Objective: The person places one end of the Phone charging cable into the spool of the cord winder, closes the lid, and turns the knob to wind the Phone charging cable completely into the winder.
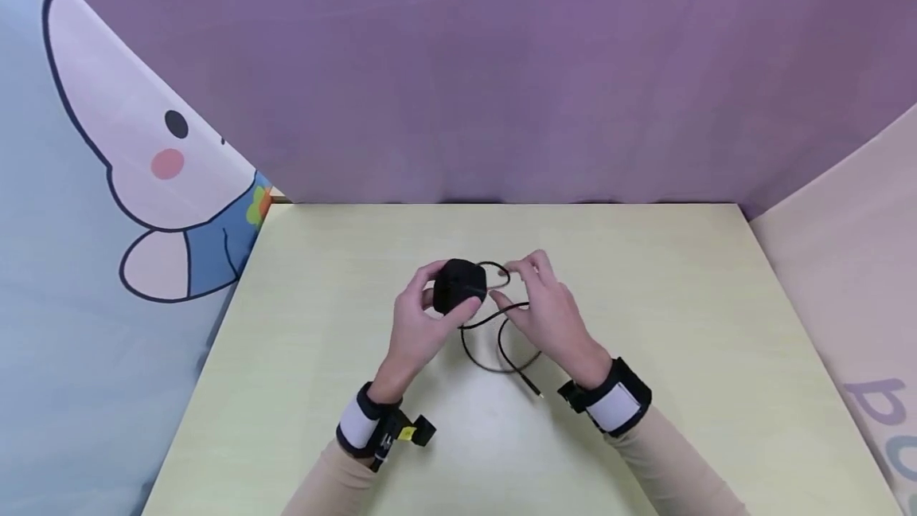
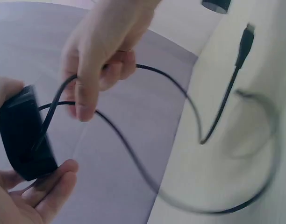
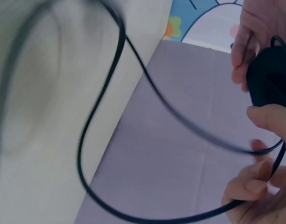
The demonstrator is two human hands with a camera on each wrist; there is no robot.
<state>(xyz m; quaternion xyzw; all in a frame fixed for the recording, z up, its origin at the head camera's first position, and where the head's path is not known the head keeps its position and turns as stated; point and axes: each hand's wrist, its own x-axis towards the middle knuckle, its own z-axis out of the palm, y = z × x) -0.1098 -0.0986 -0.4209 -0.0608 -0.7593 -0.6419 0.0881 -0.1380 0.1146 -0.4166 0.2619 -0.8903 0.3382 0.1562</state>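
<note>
A black rounded block-shaped device (image 1: 457, 285), its exact kind unclear, is held up over the table by my left hand (image 1: 419, 329), thumb on the near side and fingers on the far side. Thin black cable (image 2: 129, 144) runs from it in loose loops. To its right, my right hand (image 1: 552, 313) holds part of that cable between thumb and curled fingers, as the left wrist view shows. The cable's plug end (image 2: 246, 44) dangles below the hands with a small metal tip. In the right wrist view, the device (image 3: 269, 79) is partly cut off by the frame edge.
Beneath the hands is a pale yellow-green table (image 1: 322, 261). A purple cloth (image 1: 501, 78) rises behind it. Cartoon-printed cloth (image 1: 172, 181) hangs on the left and a whitish panel (image 1: 831, 261) on the right. Both wrists wear black straps with cameras.
</note>
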